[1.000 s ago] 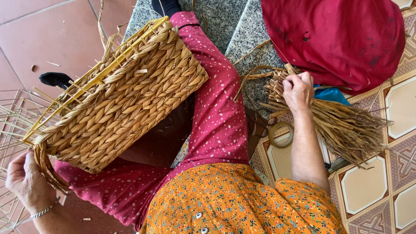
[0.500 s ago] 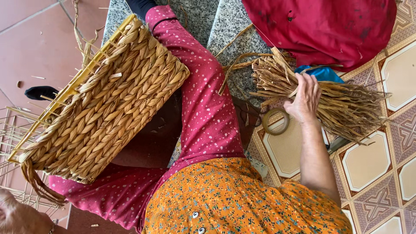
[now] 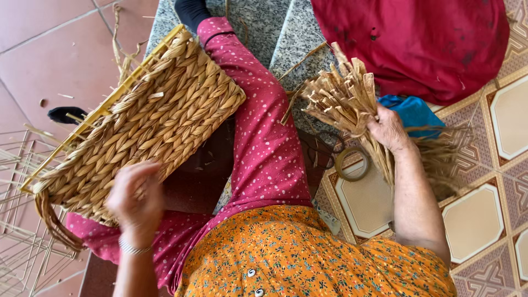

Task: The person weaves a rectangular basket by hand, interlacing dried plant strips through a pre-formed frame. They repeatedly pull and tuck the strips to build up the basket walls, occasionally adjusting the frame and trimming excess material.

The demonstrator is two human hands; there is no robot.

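Diffs vs 0.5 s back: left hand [image 3: 135, 201] was cut off at 7 o'clock corner, now up in view w/ fingers laid on the near edge of the woven basket [image 3: 137, 126], loosely curled; can't tell if it's a real grip or just resting. Right hand [image 3: 388, 129] was pressing on the straw bundle [image 3: 344, 104] on the floor, now clenched around it and lifted, cut ends fanning toward 11 o'clock. Basket approx. same pose, tilted across the lap, yellow frame rim at its 10 o'clock side.

Setting, big to small: terracotta tile floor [image 3: 49, 49] at 9–11 o'clock, patterned tile floor [image 3: 484, 220] at 3–5 o'clock, grey granite step [image 3: 291, 38] at 12. Red cloth bag [image 3: 418, 38] at 1 o'clock, blue cloth [image 3: 412, 113] just below it, touching the bundle's far side. Wire frames [image 3: 22, 220] stacked at 8 o'clock. Tape roll [image 3: 352, 164] flat on the floor just under the right hand.

Hidden/unclear: bundle's tail end blurred behind right forearm. Basket's inside not visible, only the woven outer wall. Dark item [image 3: 65, 114] at 9 o'clock half behind the basket rim, can't ID. Left fingertips motion-blurred.
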